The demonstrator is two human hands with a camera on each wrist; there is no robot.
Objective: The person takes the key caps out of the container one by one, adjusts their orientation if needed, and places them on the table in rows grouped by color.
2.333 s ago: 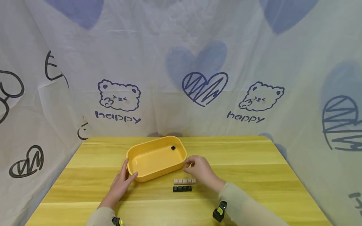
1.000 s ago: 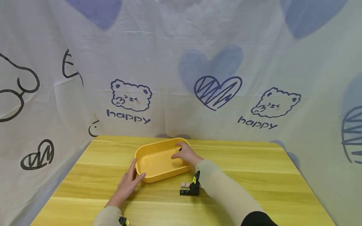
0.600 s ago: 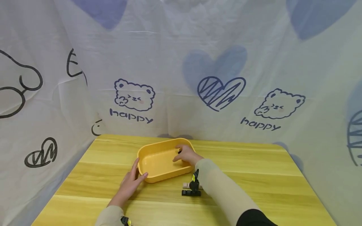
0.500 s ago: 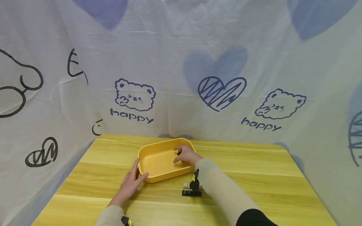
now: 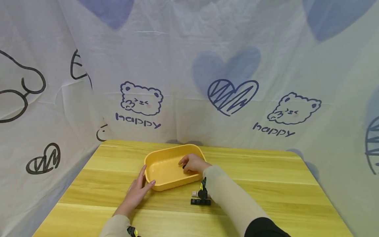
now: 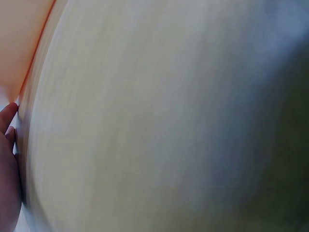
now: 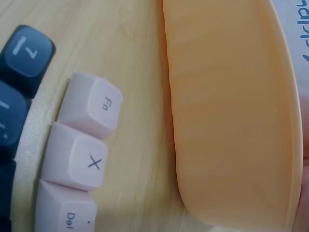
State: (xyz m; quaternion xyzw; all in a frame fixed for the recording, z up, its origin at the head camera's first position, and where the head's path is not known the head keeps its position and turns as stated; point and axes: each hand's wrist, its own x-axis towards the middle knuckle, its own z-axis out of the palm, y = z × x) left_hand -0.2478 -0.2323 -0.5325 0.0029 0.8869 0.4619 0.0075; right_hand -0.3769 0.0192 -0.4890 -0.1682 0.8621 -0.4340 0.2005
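Note:
A yellow plastic basin (image 5: 165, 186) stands on the wooden table. My left hand (image 5: 134, 194) touches its front left corner, thumb at the front rim and fingers along the left end; both look fairly straight. Inside the basin, my right hand (image 5: 192, 163) pinches a small black keycap (image 5: 184, 167), mostly hidden by the fingers. In front of the basin lie a row of black keycaps (image 5: 197, 201) and a row of pale pink keycaps (image 5: 194, 194), partly covered by the right wrist's camera. The right wrist view shows pink keycaps (image 7: 86, 157) marked Fn, X and Del beside dark ones (image 7: 29, 50).
The wooden table (image 5: 251, 177) stretches out to the right of the basin. Behind it hangs a pale cloth (image 5: 183, 125) with bear and heart drawings. Black devices (image 5: 202, 192) are strapped to the wrists, and the right sleeve (image 5: 231, 197) passes over the table.
My right hand has reached from beside the basin to inside it. Within the last second, hand and black keycap have shifted slightly towards the near side. The left hand stays at the corner.

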